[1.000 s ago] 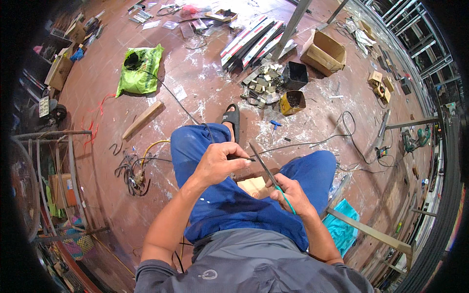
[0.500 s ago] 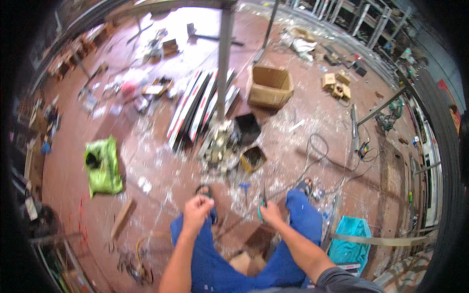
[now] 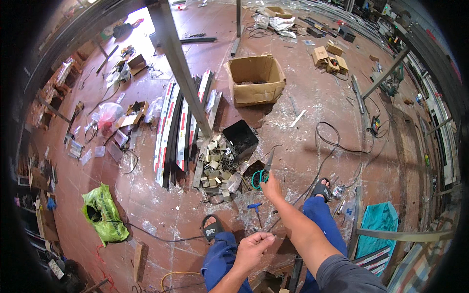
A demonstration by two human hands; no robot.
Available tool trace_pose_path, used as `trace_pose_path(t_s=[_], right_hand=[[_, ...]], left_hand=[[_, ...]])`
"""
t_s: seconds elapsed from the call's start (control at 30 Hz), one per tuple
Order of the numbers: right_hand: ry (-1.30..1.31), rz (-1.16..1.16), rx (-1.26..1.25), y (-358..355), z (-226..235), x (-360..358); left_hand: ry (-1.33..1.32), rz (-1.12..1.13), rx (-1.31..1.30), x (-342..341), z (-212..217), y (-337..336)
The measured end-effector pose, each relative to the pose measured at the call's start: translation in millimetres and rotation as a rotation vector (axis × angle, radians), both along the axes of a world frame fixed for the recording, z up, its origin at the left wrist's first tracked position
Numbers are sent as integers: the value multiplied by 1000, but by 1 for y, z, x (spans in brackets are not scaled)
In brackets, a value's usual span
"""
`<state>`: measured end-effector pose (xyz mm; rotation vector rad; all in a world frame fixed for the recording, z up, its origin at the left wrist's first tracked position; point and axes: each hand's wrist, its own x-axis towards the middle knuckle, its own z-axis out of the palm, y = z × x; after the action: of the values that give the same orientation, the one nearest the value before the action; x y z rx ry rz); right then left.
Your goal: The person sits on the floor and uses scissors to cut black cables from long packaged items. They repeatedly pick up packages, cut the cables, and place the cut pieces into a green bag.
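Note:
My right hand [image 3: 273, 189] is closed round the teal handles of a pair of scissors [image 3: 257, 180], whose dark blades point away from me. The scissors are over or beside a small open box [image 3: 250, 171] at the edge of a heap of small beige and metal pieces [image 3: 215, 168]. Low in the view, my left hand [image 3: 251, 251] is closed in a pinch, its fingertips together; what they hold, if anything, is too small to name. A blue T-handled tool [image 3: 254, 206] lies on the floor between my hands and the heap.
A black bin [image 3: 240, 139] and a large cardboard box [image 3: 256, 94] stand beyond the heap. A metal post [image 3: 183, 68] rises near long striped profiles [image 3: 166, 132]. A green bag [image 3: 103, 215] lies left, a teal bag [image 3: 376, 222] right. Cables [image 3: 337, 141] cross the floor.
My right hand has reached forward with the scissors toward the small box. My left hand has moved right and nearer to me, still pinched. The view has shifted too.

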<state>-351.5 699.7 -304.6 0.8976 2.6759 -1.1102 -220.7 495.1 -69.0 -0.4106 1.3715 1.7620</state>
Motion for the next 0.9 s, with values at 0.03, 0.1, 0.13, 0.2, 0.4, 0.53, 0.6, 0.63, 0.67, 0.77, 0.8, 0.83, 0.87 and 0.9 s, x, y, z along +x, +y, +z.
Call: trace_pose_path(t_s=[0.03,0.1,0.13,0.2,0.4,0.53,0.6,0.63,0.67,0.77,0.8,0.83,0.87,0.9], right_hand=[[-22,6,-42,9,5,3],[28,-6,-195,38,3,32],[79,-67,-284,60,-5,62],[3,173,-537,65,56,84],[487,-502,-523,188,200,325],[447,-1005,-450,230,139,576],[169,-1274,-437,205,117,672],[84,-1421,-294,185,72,773],[285,-1509,-602,167,83,763],[-25,-1687,-666,129,68,812],[-49,-1724,-664,124,56,821],[-82,-1762,-663,117,39,831],[-124,-1767,-646,120,26,829],[-163,-1710,-630,127,13,828]], left_hand=[[-3,-12,9,-1,-10,2],[21,-76,8,-6,-12,17],[48,-135,-67,-7,-11,28],[161,-140,-185,-4,-37,6],[364,-136,-233,-10,-81,-20],[286,-166,-475,18,-37,2],[265,-179,-432,26,-16,-3],[218,-249,-369,33,-16,11],[238,-184,-378,33,-16,-12],[275,-311,-386,39,-21,-25],[275,-326,-442,43,-23,-24],[241,-364,-451,43,-27,-23],[231,-406,-500,46,-28,-19],[217,-449,-551,50,-29,-17]])
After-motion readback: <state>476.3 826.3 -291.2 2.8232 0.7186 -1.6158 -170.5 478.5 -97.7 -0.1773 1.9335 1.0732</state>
